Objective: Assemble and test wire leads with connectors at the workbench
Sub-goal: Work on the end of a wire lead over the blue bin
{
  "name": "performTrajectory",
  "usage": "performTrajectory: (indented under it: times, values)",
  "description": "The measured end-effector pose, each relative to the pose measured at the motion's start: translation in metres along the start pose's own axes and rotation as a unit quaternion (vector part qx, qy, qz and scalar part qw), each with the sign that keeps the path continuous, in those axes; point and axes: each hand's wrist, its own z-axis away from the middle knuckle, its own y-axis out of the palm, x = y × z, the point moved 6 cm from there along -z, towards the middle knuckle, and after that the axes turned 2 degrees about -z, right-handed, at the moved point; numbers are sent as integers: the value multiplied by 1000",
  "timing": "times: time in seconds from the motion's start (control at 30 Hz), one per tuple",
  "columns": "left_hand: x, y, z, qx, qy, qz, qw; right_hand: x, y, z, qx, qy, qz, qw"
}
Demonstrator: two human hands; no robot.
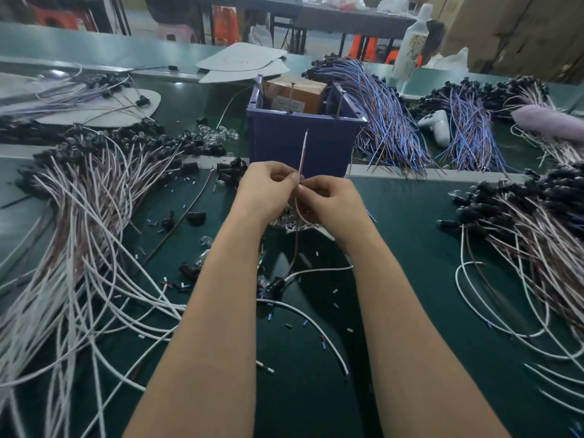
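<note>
My left hand and my right hand meet at the middle of the green bench, fingers curled. Between them they pinch a thin brown wire lead whose free end stands up in front of the blue bin. The lead's lower part loops under my right hand and runs down toward me to a black connector lying on the bench with a white wire. What sits at the fingertips is hidden.
A blue bin holding a brown box stands just behind my hands. Piles of white-and-brown leads with black connectors lie at left and right. Blue-wire bundles lie behind. Loose connectors and small sleeves litter the green mat.
</note>
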Motion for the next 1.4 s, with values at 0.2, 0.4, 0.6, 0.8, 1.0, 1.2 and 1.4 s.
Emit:
performTrajectory:
  times: [0.2, 0.4, 0.6, 0.8, 1.0, 1.2, 1.4]
  values:
    - [3, -6, -1, -44, -7, -29, 999, 0, -4, 0, 40, 0, 63, 997]
    - [-3, -9, -3, -85, -33, 31, 995, -7, -31, -3, -154, 2, -42, 987]
    - [-12, -14, 2, -99, 6, 74, 992, -4, -35, -6, -177, -35, -8, 983]
    - [-21, -9, 7, -101, 54, -25, 993, 1, -34, -1, -209, -79, 16, 975]
    - [-38, -5, 11, -126, 68, -145, 979, 2, -30, -2, -209, -70, 27, 975]
    - [-55, 3, 24, -162, 91, -138, 973, 4, -17, -4, -144, -42, -57, 987]
    - [-51, -28, 22, -243, 107, -88, 960, 4, 4, 0, 44, 38, -247, 967]
